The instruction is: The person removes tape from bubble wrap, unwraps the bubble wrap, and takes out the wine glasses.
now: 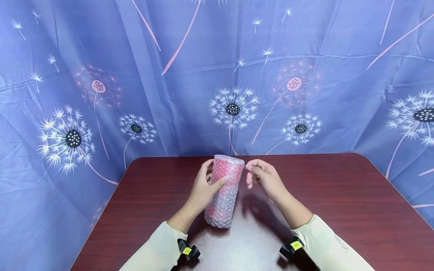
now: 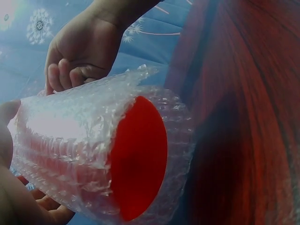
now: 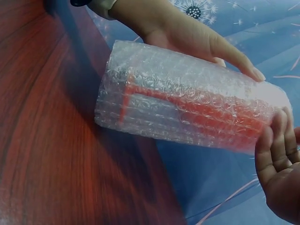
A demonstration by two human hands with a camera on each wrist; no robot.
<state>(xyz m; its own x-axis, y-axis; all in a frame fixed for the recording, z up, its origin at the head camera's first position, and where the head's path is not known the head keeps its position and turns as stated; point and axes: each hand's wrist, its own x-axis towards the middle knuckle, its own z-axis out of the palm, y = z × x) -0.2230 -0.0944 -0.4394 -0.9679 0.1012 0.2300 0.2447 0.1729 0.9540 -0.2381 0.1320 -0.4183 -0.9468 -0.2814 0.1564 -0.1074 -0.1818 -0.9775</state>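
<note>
A cylinder in bubble wrap [image 1: 223, 195], red inside, leans over the table's middle. My left hand [image 1: 205, 188] grips its upper half, the thumb lying across the front. At the top right rim is my right hand [image 1: 268, 180], thumb and index finger brought together at the wrap's edge and the other fingers curled. In the left wrist view, the cylinder's flat red end [image 2: 140, 159] shows inside the wrap, whose loose edge [image 2: 145, 72] sticks out past it. The right wrist view has the right fingers [image 3: 279, 140] close against the other end.
The dark red wooden table [image 1: 152, 195] has rounded far corners. Behind it hangs a blue curtain [image 1: 186, 113] printed with dandelions. A small black device with a yellow label [image 1: 188, 250] is on the left wrist, and another device [image 1: 292, 246] is on the right.
</note>
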